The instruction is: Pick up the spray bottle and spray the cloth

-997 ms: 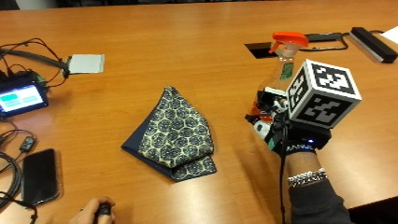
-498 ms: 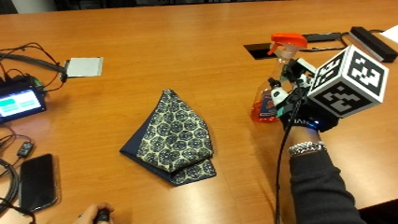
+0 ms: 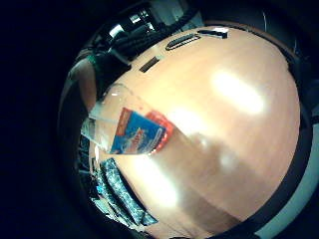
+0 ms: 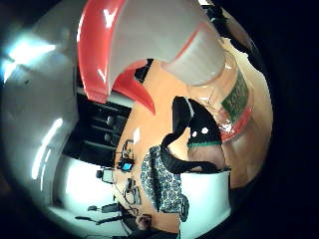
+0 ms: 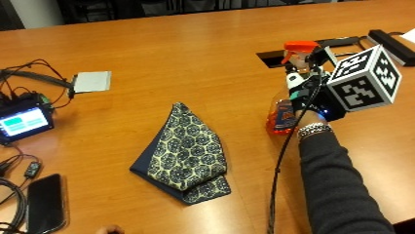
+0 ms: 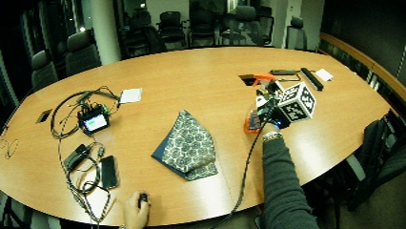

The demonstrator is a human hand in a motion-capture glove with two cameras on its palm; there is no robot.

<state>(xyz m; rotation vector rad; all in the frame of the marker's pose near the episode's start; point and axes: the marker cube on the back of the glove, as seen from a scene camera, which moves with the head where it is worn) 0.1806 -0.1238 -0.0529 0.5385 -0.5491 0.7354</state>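
Lying nearest the table's (image 5: 195,53) front edge, a phone (image 5: 45,202) and cables sit at the left corner, with a small lit screen (image 5: 25,122) behind them. Mid-table, the patterned cloth (image 5: 185,153) lies folded, nothing on it. Toward the right edge, the gloved right hand (image 5: 311,100) has its grip curled round the spray bottle (image 5: 285,109) (orange liquid at its base), its orange trigger head (image 5: 299,48) upright. Behind it is a cable hatch (image 5: 269,56).

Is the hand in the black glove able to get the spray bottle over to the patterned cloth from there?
Probably yes. The gloved right hand holds the spray bottle beside the patterned cloth, and only bare table lies between them.
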